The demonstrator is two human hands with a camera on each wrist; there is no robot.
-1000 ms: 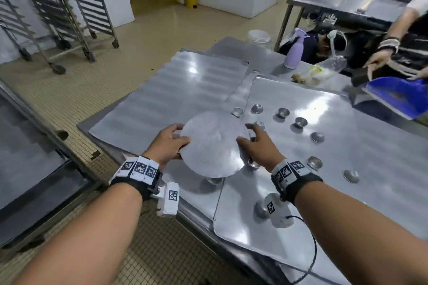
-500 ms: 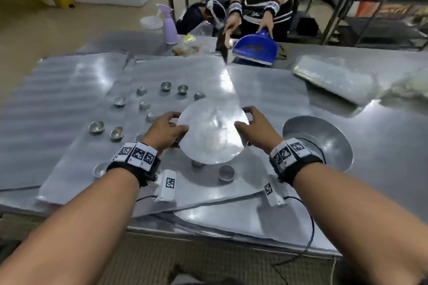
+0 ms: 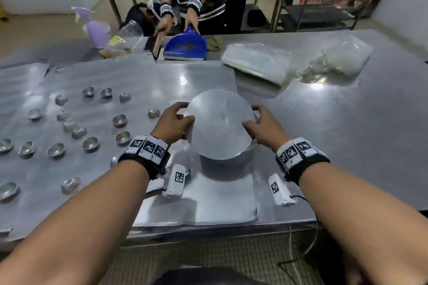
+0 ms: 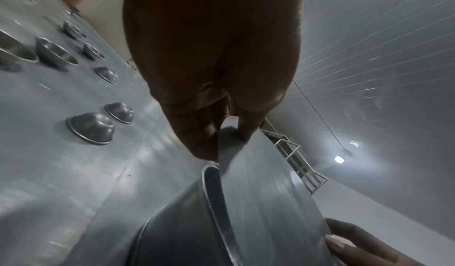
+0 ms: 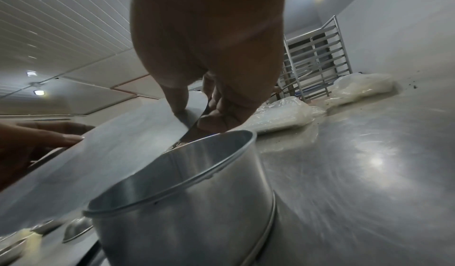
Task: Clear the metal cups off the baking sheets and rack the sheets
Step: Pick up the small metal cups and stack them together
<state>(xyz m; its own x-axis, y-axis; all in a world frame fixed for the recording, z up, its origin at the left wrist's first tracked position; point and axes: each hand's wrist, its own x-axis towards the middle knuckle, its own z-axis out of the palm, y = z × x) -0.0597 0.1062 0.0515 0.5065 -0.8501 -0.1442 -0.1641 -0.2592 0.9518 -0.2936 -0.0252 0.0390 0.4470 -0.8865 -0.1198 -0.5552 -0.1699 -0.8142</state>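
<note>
The round metal disc [image 3: 220, 126] has travelled to the right since a second ago, off the cup-covered part of the baking sheet [image 3: 139, 81] and over a round metal tin [image 5: 197, 202] that stands at the sheet's right edge on the steel table [image 3: 347, 134]. The left hand [image 3: 172, 124] pinches the disc's left rim between thumb and fingers, and the right hand [image 3: 266, 128] pinches the right rim the same way. The disc sits tilted above the tin's open mouth, with its near-left side raised and a gap showing along the tin's rim in both wrist views. The small metal cups [image 3: 90, 143] lie scattered upside down on the sheet to the left of the hands. Across the table another person's hands hold a blue dustpan [image 3: 185, 47] and a brush, beside a purple spray bottle [image 3: 97, 29]. Two plastic bags [image 3: 257, 62] lie at the far right.
</note>
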